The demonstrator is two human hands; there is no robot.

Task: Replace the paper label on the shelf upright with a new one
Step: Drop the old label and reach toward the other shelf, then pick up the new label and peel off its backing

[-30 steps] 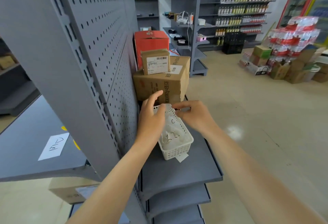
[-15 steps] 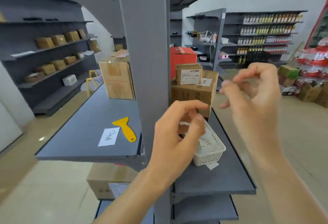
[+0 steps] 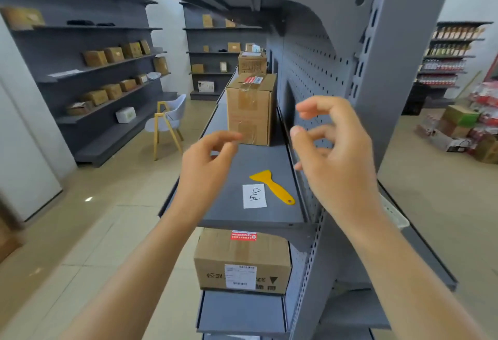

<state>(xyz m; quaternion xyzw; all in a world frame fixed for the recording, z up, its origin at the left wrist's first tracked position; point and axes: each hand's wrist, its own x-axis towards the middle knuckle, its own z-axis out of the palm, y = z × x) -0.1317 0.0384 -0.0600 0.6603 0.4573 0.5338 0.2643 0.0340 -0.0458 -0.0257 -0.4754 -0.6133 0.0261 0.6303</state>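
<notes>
The grey shelf upright [image 3: 377, 91] rises at the right, and I see no label on its visible face. A white paper label [image 3: 254, 195] with handwriting lies flat on the grey shelf [image 3: 242, 215], next to a yellow scraper [image 3: 272, 186]. My left hand [image 3: 206, 163] is raised above the shelf's left side with thumb and forefinger close together. Whether anything is pinched there I cannot tell. My right hand [image 3: 332, 151] is up in front of the pegboard [image 3: 310, 70], its fingers curled and apart, nothing visible in it.
A taped cardboard box [image 3: 250, 107] stands further back on the same shelf, and another box [image 3: 242, 261] sits on the shelf below. A white basket's edge [image 3: 394, 211] shows behind my right forearm. A chair [image 3: 168, 121] stands in the left aisle.
My view has swung left from the basket side of the upright to the scraper side. Both hands left the white basket, rose, and now hover over the shelf with the paper label.
</notes>
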